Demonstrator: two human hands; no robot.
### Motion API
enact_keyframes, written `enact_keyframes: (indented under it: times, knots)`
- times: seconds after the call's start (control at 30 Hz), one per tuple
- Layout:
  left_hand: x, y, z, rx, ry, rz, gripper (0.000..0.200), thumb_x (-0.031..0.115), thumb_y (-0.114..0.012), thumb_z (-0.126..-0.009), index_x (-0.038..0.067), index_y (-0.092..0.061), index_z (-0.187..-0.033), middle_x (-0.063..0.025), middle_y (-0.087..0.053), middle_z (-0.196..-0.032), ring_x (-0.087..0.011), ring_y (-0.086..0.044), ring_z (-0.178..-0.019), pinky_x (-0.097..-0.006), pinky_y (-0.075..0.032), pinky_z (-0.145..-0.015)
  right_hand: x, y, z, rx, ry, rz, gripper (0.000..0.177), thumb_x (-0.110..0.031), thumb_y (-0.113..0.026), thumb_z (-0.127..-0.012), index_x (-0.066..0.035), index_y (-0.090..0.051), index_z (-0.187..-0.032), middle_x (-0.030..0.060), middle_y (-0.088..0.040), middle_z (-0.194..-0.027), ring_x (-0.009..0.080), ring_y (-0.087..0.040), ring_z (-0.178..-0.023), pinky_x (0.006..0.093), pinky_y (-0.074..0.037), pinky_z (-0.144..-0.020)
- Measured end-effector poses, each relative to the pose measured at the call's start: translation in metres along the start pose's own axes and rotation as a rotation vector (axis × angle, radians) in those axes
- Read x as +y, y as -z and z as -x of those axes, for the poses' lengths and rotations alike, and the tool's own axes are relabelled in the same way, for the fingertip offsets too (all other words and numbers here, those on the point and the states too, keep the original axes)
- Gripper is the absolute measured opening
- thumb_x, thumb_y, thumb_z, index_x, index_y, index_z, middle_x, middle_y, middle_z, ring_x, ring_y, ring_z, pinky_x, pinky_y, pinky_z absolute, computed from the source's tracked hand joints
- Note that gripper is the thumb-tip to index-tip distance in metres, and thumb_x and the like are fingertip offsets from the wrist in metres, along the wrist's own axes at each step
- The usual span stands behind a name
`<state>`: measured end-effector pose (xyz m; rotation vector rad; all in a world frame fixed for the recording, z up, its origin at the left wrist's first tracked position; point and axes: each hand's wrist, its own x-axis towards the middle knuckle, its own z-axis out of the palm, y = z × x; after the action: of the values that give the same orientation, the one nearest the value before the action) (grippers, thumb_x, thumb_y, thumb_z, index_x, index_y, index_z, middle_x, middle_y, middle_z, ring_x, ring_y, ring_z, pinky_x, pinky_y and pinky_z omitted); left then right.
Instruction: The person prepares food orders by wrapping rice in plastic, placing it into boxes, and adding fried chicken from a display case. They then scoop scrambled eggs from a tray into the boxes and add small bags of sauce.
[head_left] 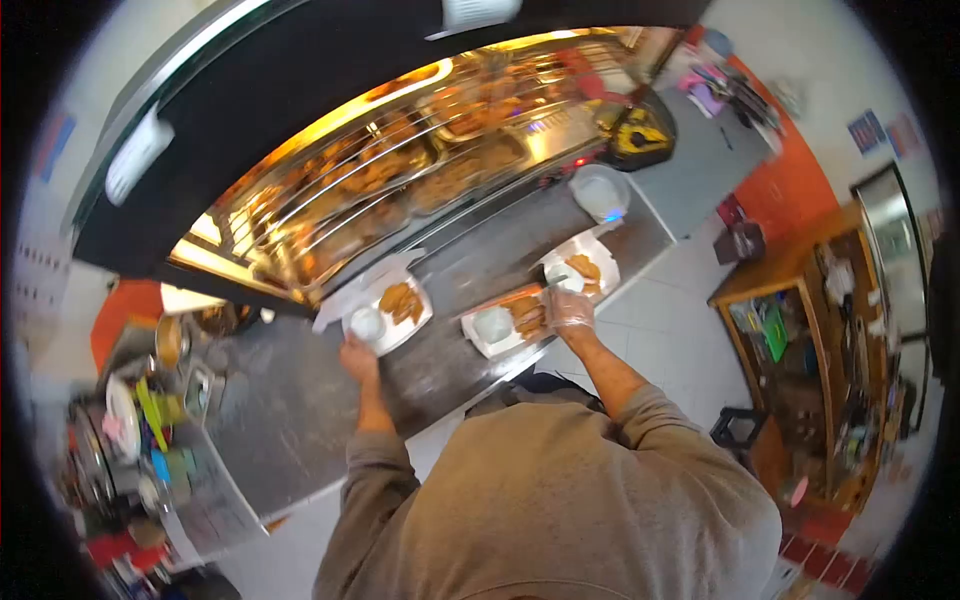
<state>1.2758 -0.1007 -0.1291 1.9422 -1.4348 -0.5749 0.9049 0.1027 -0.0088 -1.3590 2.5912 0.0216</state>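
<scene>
Three white open takeaway boxes stand on the metal counter: a left box point(416, 326), a middle box point(484, 343) and a right box point(612, 262). Each carries browned fried pieces, such as the fried food point(401, 302) at left, and a round whitish tub point(367, 323). My bare left hand point(358, 360) grips the near-left edge of the left box beside its tub. My right hand point(571, 313), in a clear plastic glove, is at the gap between the middle and right boxes, close to the middle box's fried pieces point(527, 314). Blur hides its fingertips.
A lit warming cabinet point(385, 170) with trays of food runs along the counter's far side. A white round container point(600, 193) stands at the counter's right end, near a black basket point(640, 135). A wooden shelf unit point(800, 330) is on the right. Utensils crowd the left.
</scene>
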Motion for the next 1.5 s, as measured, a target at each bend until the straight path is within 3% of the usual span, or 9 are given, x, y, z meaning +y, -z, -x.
enact_keyframes:
  times: [0.47, 0.57, 0.8, 0.93, 1.03, 1.17, 1.3, 1.43, 1.5]
  knots:
    - [0.020, -0.050, 0.171, -0.166, 0.299, 0.313, 0.062, 0.045, -0.047, -0.096, -0.015, -0.063, -0.100, -0.0218, -0.067, -0.091, -0.0277, -0.064, -0.078, -0.0392, -0.050, -0.072, 0.170, 0.091, -0.042, 0.179, 0.056, -0.041, 0.013, -0.018, -0.061, -0.071, -0.007, -0.066, -0.067, 0.0143, -0.068, -0.075, 0.0307, -0.067, -0.072, 0.0447, -0.051, -0.066]
    - [0.096, -0.063, 0.214, -0.159, 0.503, 0.440, 0.059, 0.043, -0.046, -0.097, -0.013, -0.062, -0.105, -0.0193, -0.067, -0.096, -0.0244, -0.065, -0.085, -0.0359, -0.051, -0.076, 0.236, 0.109, -0.074, 0.208, 0.097, -0.001, 0.013, -0.019, -0.062, -0.069, -0.007, -0.067, -0.064, 0.0138, -0.067, -0.071, 0.0309, -0.066, -0.068, 0.0444, -0.051, -0.063]
    - [0.230, -0.131, 0.323, -0.259, 0.307, 0.469, 0.064, 0.047, -0.043, -0.098, -0.014, -0.061, -0.103, -0.0185, -0.066, -0.093, -0.0248, -0.063, -0.081, -0.0360, -0.050, -0.074, 0.418, 0.166, -0.175, 0.162, 0.084, 0.077, 0.015, -0.021, -0.062, -0.073, -0.010, -0.070, -0.077, 0.0134, -0.068, -0.073, 0.0309, -0.067, -0.070, 0.0428, -0.053, -0.061]
    - [0.288, -0.182, 0.377, -0.417, 0.250, 0.490, 0.059, 0.044, -0.044, -0.098, -0.012, -0.063, -0.100, -0.0174, -0.066, -0.090, -0.0244, -0.063, -0.079, -0.0360, -0.051, -0.070, 0.524, 0.150, -0.260, 0.102, 0.063, 0.154, 0.021, -0.023, -0.060, -0.078, -0.012, -0.069, -0.094, 0.0135, -0.069, -0.081, 0.0302, -0.068, -0.075, 0.0435, -0.053, -0.066]
    - [0.301, -0.232, 0.394, -0.660, 0.401, 0.080, 0.055, 0.041, -0.043, -0.098, -0.009, -0.065, -0.097, -0.0141, -0.067, -0.088, -0.0228, -0.064, -0.078, -0.0355, -0.050, -0.069, 0.590, 0.105, -0.320, 0.253, 0.049, 0.105, 0.020, -0.024, -0.060, -0.078, -0.008, -0.070, -0.079, 0.0138, -0.068, -0.079, 0.0309, -0.068, -0.076, 0.0440, -0.052, -0.066]
    - [0.411, -0.310, 0.439, -0.635, 0.409, 0.490, 0.052, 0.041, -0.047, -0.097, -0.007, -0.067, -0.092, -0.0115, -0.066, -0.081, -0.0179, -0.060, -0.071, -0.0341, -0.048, -0.064, 0.655, 0.074, -0.391, 0.215, 0.049, 0.116, 0.022, -0.024, -0.055, -0.084, -0.010, -0.070, -0.092, 0.0119, -0.070, -0.090, 0.0295, -0.068, -0.085, 0.0434, -0.051, -0.073]
    - [0.485, -0.402, 0.453, -0.521, 0.466, 0.187, 0.054, 0.043, -0.047, -0.097, -0.008, -0.065, -0.099, -0.0130, -0.067, -0.087, -0.0203, -0.062, -0.076, -0.0333, -0.049, -0.071, 0.682, 0.090, -0.436, 0.143, -0.089, 0.099, 0.025, -0.021, -0.052, -0.085, -0.009, -0.068, -0.101, 0.0121, -0.070, -0.096, 0.0290, -0.067, -0.090, 0.0423, -0.051, -0.077]
    - [0.464, -0.522, 0.449, -0.661, 0.426, 0.734, 0.057, 0.044, -0.057, -0.091, -0.007, -0.058, -0.118, -0.0199, -0.063, -0.111, -0.0246, -0.060, -0.093, -0.0364, -0.048, -0.082, 0.678, 0.116, -0.444, 0.113, -0.175, 0.031, 0.026, -0.018, -0.053, -0.084, -0.007, -0.067, -0.103, 0.0137, -0.069, -0.098, 0.0302, -0.067, -0.092, 0.0431, -0.051, -0.079]
    - [0.504, -0.532, 0.450, -0.680, 0.334, 0.613, 0.060, 0.042, -0.060, -0.089, -0.006, -0.052, -0.124, -0.0209, -0.060, -0.116, -0.0263, -0.059, -0.098, -0.0360, -0.046, -0.086, 0.676, 0.116, -0.442, 0.113, -0.198, -0.007, 0.026, -0.017, -0.054, -0.082, -0.007, -0.067, -0.102, 0.0146, -0.069, -0.099, 0.0312, -0.066, -0.094, 0.0439, -0.050, -0.081]
